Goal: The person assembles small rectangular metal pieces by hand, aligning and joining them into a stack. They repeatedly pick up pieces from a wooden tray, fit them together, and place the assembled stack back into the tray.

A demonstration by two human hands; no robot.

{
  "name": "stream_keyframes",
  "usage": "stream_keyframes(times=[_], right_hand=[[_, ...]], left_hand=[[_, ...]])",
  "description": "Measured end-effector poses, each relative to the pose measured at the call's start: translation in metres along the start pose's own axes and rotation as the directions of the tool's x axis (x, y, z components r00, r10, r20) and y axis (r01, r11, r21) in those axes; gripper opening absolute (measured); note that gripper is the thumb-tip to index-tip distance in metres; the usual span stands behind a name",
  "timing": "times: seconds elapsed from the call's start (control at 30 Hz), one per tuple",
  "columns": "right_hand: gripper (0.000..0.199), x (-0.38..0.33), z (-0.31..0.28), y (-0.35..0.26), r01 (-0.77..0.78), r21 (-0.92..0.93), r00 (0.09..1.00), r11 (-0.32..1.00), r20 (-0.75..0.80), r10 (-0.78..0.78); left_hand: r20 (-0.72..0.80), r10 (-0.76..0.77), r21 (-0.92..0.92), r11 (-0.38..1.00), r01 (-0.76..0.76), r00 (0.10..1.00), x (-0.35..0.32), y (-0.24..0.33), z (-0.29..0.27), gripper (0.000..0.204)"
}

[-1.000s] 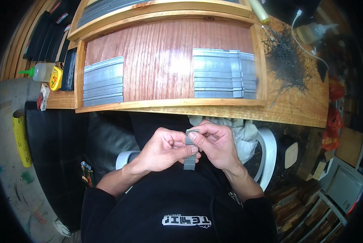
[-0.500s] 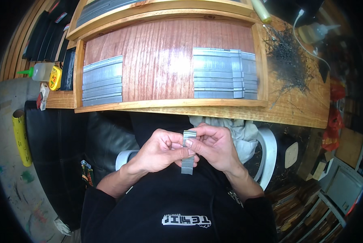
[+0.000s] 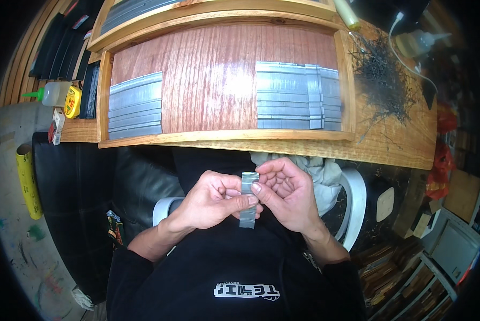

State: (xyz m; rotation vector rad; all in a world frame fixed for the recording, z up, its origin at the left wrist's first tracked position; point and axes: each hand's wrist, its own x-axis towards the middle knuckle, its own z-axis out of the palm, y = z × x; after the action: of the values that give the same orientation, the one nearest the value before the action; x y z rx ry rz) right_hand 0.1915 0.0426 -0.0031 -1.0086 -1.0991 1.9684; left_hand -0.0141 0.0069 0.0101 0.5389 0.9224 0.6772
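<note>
In front of my torso, a short grey striped strip hangs roughly upright between my hands. My left hand pinches it around the middle, its thumb lying across the front. At the right edge of the strip is my right hand, thumb and curled index fingertip against its upper part. Beyond the hands, a shallow wooden tray rests on the table. Grey strips lie side by side at its left end, and a wider block of similar strips fills part of its right.
Thin black offcuts are heaped right of the tray. A green-tipped bottle and a yellow container stand at left. Another framed tray sits behind. Below are a black leather seat and a white chair arm.
My right thumb has slid off the strip's face to its right edge, and the right index finger has lifted and curled. My left hand keeps its pinch.
</note>
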Motion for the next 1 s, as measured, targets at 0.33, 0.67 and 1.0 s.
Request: stream_keyframes(times=[0.33,0.67,1.0], right_hand=[[0.025,0.0003,0.0011,0.0002,0.033,0.016,0.999,0.999,-0.015,-0.032],[0.024,0.0008,0.0002,0.0012,0.044,0.02,0.999,0.999,-0.005,-0.044],[0.024,0.0007,-0.0015,0.0017,0.023,0.049,1.0,0.999,0.008,-0.023]], left_hand=[[0.015,0.022,-0.016,1.0,-0.022,1.0,-0.0015,0.0001,-0.0013,0.023],[0.032,0.009,-0.024,1.0,-0.008,0.999,-0.0016,0.0011,-0.0017,0.023],[0.045,-0.013,-0.049,0.999,0.016,0.999,-0.0012,0.0016,-0.003,0.024]])
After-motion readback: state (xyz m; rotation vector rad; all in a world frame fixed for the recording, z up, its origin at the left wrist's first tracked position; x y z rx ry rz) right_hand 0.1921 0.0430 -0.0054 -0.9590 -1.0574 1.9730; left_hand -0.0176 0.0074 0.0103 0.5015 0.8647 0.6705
